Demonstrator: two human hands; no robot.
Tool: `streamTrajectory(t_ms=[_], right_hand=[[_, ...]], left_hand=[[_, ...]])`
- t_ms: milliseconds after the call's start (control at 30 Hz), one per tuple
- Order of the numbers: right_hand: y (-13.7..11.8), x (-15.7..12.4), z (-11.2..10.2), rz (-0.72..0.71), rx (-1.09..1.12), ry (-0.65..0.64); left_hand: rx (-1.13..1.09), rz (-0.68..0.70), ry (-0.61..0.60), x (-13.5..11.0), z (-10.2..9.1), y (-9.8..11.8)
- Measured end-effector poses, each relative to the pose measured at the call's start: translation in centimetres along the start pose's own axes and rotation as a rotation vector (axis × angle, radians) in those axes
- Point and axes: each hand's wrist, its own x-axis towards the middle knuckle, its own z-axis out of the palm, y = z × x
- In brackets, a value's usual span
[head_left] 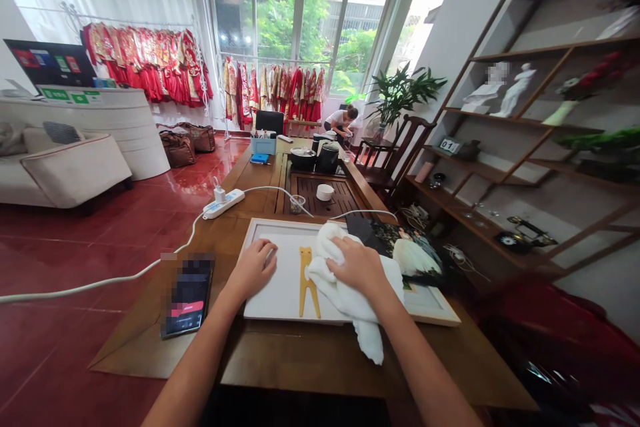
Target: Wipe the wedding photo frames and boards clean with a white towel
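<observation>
My right hand (357, 265) is closed over a bunched white towel (350, 297), pressing it on the right part of a flat white board (280, 280). One end of the towel hangs past the board's near edge. Between my hands lies a flat yellow piece (305, 277), with a cat-like head and two long legs, its right side close to the towel. My left hand (257, 267) rests at the board's left edge, fingers loosely bent and holding nothing. A light-framed panel (435, 307) shows under the board on the right.
A phone (187, 297) lies on the wooden table (260, 360) left of my arm. Behind the board are a power strip (223, 203) with its cable, a tea tray (345, 200) and a white cup (325, 192). Dark printed pictures (415, 247) lie at right. A person (341, 121) sits far back.
</observation>
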Motion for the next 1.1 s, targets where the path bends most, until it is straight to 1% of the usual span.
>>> streamTrajectory(t_ms=[233,300,400,467,567,667,767,833,900,1000,1100], right_hand=[[0.0,-3.9,-1.6,-0.127,0.042,-0.083],[0.1,-4.3,-2.3,-0.129,0.047,-0.071],[-0.2,-4.1,-3.2,-0.108,0.063,-0.009],[-0.9,-3.8,-3.7,-0.149,0.096,0.011],[-2.8,-3.6,-4.1,-0.287,0.155,-0.018],[-4.8,-3.6,-3.8,-0.407,0.17,-0.07],[-6.0,-3.3,-3.3,-0.47,0.141,-0.115],[-6.0,-2.9,-3.0,-0.473,0.103,-0.116],[-5.5,-2.4,-3.0,-0.445,0.056,-0.087],[-4.0,-1.5,-3.1,-0.368,0.008,-0.059],[-1.9,-0.4,-2.7,-0.252,-0.017,-0.068]], left_hand=[[0.013,-0.005,-0.005,0.0,0.0,-0.1],[0.012,-0.006,-0.006,0.0,-0.1,0.0],[0.014,-0.007,-0.017,0.0,-0.1,0.2],[0.015,-0.009,-0.025,0.0,-0.1,0.2],[0.008,-0.012,-0.031,0.0,-0.1,0.1],[-0.002,-0.009,-0.036,0.0,-0.1,0.1],[-0.012,-0.004,-0.037,0.0,-0.1,0.1],[-0.015,-0.004,-0.025,0.0,-0.1,0.1],[-0.014,-0.005,-0.013,0.1,-0.1,0.1],[-0.007,-0.009,-0.009,0.0,0.0,0.0],[-0.001,-0.014,-0.017,0.0,0.0,0.0]])
